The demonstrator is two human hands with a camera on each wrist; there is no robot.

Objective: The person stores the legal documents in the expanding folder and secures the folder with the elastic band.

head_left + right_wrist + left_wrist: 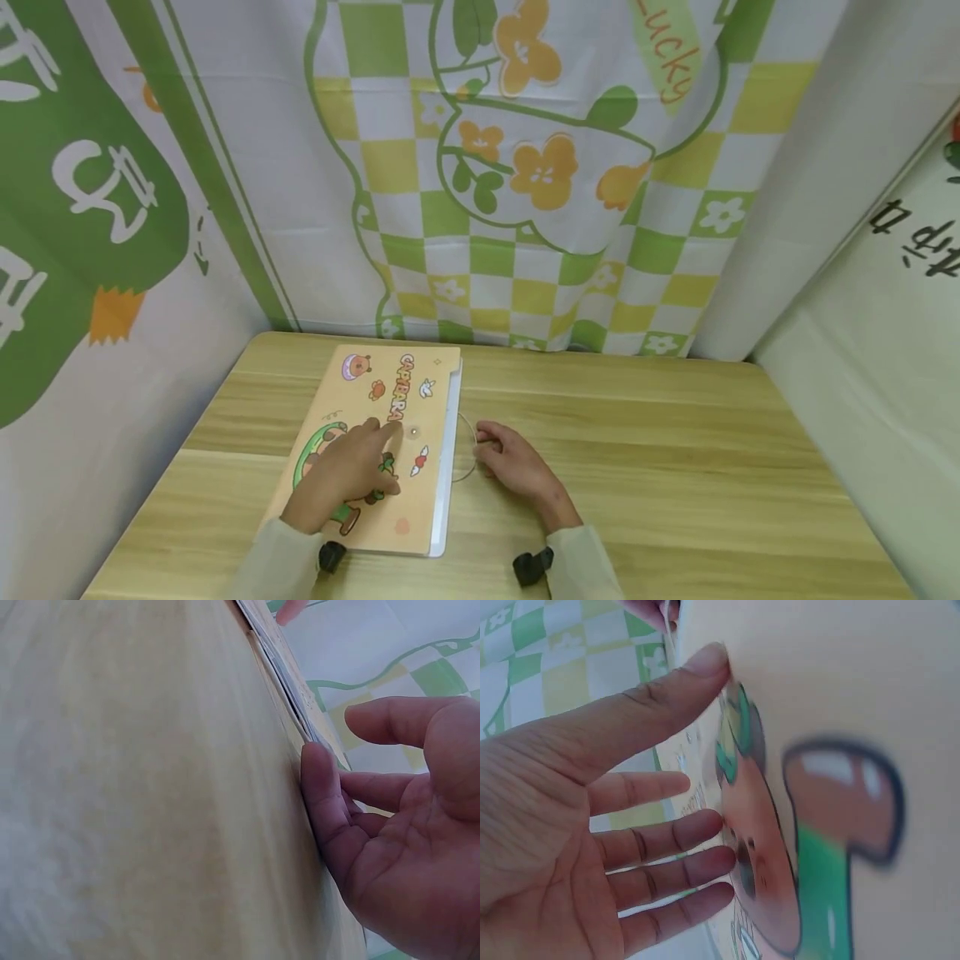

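Note:
A tan file folder printed with cartoon capybaras and the word CAPYBARA lies on the left part of the table. Its white inner edge shows along the right side, and a thin cord loop sticks out there. My left hand is over the cover, fingers extended and spread; the left wrist view shows the thumb and fingertips at the printed surface. Just right of the folder, my right hand rests by the table with loosely bent fingers beside the loop. In the right wrist view its thumb stands apart from the fingers.
The wooden table extends to the right of the folder. A green and yellow checked curtain hangs behind it. Printed cloth also hangs at the left and right sides. A small black device sits at the right wrist.

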